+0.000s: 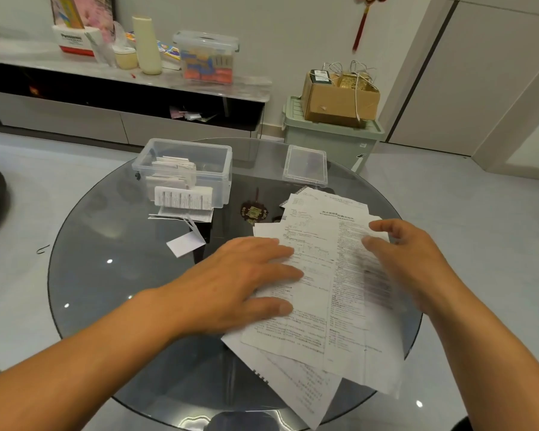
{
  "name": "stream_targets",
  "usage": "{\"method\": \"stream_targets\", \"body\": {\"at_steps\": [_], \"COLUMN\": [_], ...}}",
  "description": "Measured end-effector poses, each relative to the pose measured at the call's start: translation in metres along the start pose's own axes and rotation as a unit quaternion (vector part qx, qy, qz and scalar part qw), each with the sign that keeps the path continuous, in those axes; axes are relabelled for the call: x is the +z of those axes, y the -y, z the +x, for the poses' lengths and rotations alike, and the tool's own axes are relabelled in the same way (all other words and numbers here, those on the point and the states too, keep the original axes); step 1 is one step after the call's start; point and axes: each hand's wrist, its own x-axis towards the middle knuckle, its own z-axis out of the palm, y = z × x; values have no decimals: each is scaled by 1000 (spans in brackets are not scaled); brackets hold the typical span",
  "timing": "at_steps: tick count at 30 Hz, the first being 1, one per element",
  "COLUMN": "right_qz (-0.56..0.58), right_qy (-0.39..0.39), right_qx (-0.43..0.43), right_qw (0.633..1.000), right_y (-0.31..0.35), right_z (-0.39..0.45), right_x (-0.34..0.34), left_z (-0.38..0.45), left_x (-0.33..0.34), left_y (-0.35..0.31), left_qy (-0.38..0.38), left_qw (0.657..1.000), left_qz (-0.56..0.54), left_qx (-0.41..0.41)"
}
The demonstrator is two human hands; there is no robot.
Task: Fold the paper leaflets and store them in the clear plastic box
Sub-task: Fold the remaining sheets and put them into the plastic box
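In the head view, a loose pile of unfolded paper leaflets [327, 293] is spread over the near right part of the round dark glass tabletop [106, 275]. The left hand [243, 281] is laid flat on the pile, fingers spread, gripping nothing; the right hand [408, 259] is held open at the pile's right edge — blurred, so contact cannot be told. Farther back on the left, the clear plastic box [184, 169] is seen uncovered, with folded leaflets inside — its lid [305, 164] is set to the right.
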Motion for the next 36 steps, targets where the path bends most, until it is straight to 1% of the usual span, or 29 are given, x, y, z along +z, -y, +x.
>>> {"method": "stream_targets", "body": {"at_steps": [2,4,8,11,15,18,21,23,27,29,31,33,36], "right_qz": [3,29,77,103,64,8,-6,5,52,82,116,118,123], "right_qy": [1,-4,-13,-7,35,70,100,94,34,30,39,69,155], "right_qx": [16,25,38,45,24,26,36,26,-2,3,18,39,65], "right_qw": [1000,999,996,994,997,997,994,995,998,996,992,990,978], "right_y": [-1,0,0,0,-3,-7,-8,-7,-4,-1,0,3,3], "right_z": [2,1,-1,-2,-6,-7,-7,-6,1,4,6,5,1], "right_x": [-3,-5,-11,-16,-19,-20,-19,-15,4,10,13,9,-10], "left_z": [4,9,16,18,19,19,17,15,7,5,6,9,10], "left_x": [4,10,15,15,16,16,12,9,6,8,10,11,8], "left_y": [-7,-14,-18,-14,-10,-12,-12,-12,-20,-21,-17,-12,-7], "left_qy": [22,41,70,55,34,34,34,46,111,114,98,80,52], "left_qw": [999,998,997,996,995,993,992,992,991,991,993,994,997], "left_qz": [12,25,36,65,81,88,86,70,-12,-16,-10,-1,31], "left_qx": [23,33,-3,-37,-55,-68,-88,-94,-74,-67,-72,-78,-54]}}
